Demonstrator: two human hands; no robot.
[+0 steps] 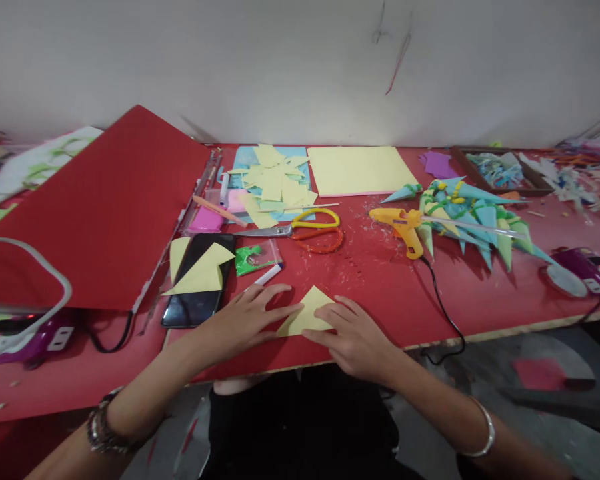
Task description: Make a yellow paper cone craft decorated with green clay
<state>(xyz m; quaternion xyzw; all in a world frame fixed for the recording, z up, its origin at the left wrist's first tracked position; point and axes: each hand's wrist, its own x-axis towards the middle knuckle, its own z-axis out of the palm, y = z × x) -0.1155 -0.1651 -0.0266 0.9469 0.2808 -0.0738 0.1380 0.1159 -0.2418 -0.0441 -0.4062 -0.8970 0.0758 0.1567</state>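
Note:
A small pale yellow piece of paper (307, 312), folded into a triangle, lies at the front edge of the red table with its point facing away from me. My left hand (253, 313) is spread, index fingertip and thumb touching the paper's left side. Over the right side, my right hand (353, 333) holds the paper with thumb at the lower edge and fingers on top. Left of my hands, a black phone (193, 308) carries another folded yellow paper (205, 270). Just beyond my left hand are a white marker (267, 275) and a small bag of green material (250, 259).
Scissors (280, 231) with yellow and orange handles lie ahead, near yellow paper scraps (275, 183) and a yellow sheet stack (363, 170). A yellow glue gun (405, 230) rests beside several paper cones (485, 220). Its black cord (437, 300) hangs over the edge. Large red board (115, 213) stands left.

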